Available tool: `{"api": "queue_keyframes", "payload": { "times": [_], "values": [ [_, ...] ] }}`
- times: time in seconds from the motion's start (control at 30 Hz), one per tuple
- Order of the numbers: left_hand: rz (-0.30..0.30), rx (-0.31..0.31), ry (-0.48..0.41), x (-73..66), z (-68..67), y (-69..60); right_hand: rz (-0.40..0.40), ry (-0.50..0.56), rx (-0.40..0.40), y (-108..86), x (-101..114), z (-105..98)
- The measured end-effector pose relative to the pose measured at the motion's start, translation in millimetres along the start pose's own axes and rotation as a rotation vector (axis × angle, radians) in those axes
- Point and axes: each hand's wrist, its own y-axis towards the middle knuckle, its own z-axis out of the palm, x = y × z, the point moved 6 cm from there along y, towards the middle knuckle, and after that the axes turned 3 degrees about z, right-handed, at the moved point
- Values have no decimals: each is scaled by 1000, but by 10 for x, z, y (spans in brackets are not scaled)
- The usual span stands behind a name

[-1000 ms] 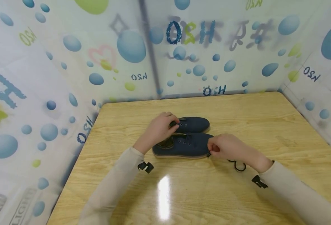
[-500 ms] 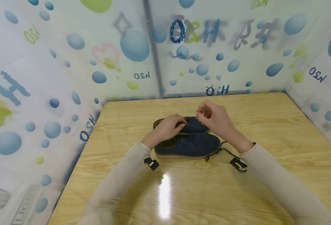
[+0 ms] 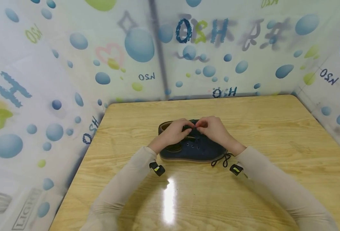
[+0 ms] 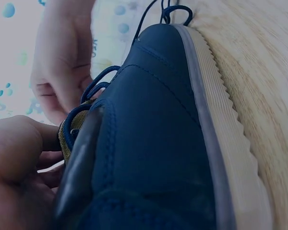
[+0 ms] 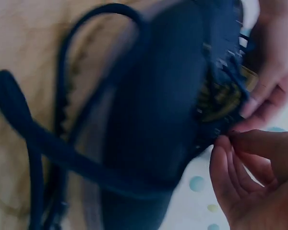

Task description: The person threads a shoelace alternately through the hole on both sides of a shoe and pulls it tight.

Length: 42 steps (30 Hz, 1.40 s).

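Two navy-blue lace-up shoes lie side by side on the table, toes to the right. The near shoe (image 3: 204,150) shows bare eyelets, while both hands largely cover the far shoe (image 3: 164,125). My left hand (image 3: 174,132) holds the eyelet flap of the far shoe between thumb and fingers. Beside it, my right hand (image 3: 216,131) pinches the dark end of a shoelace at the eyelets, fingertips close to the left ones. In the right wrist view, the right hand (image 5: 259,167) is sharp enough to show this pinch. A loose shoelace (image 3: 225,158) lies by the near shoe's toe.
The wooden table (image 3: 274,134) extends on all sides of the shoes. A patterned curtain (image 3: 123,77) hangs behind and at the sides. Dark straps with small cameras sit on both wrists, close above the table.
My right hand has gone from the near shoe's toe up over the far shoe, then down against the left hand. The left hand has shifted slightly right along the far shoe.
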Motion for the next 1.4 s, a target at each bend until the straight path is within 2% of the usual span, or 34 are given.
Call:
{"api": "queue_keyframes", "payload": {
  "times": [0.17, 0.3, 0.47, 0.6, 0.73, 0.83, 1.0, 1.1, 1.2, 1.3, 1.4],
  "values": [
    [-3, -9, -54, -8, 2, 9, -26, -120, -33, -22, -7, 88],
    [-6, -16, -78, -4, -1, 21, -12, -145, -52, -27, 12, 70],
    [-72, -27, -107, 46, -18, 41, -9, -111, -58, -11, 72, 65],
    [-125, -9, -151, 62, 0, 70, 20, -64, -78, 0, 57, 88],
    [-154, 36, -214, 64, 20, 78, 40, -39, -97, -6, 20, 98],
    [-182, 62, -277, 79, 21, 69, 26, -44, -103, -14, 18, 100],
    [-234, 45, -362, 92, 23, 56, 41, -54, -71, -11, -38, 115],
    [-245, 11, -367, 93, 25, 53, 48, -57, -39, -17, -74, 131],
    [-244, -58, -376, 98, -7, 46, 42, -47, -17, -23, -95, 143],
    [-217, -189, -407, 92, -106, 46, 34, -29, -6, -29, -101, 145],
    [-172, -365, -483, 61, -256, 46, 23, -21, -7, -42, -93, 133]
  ]
}}
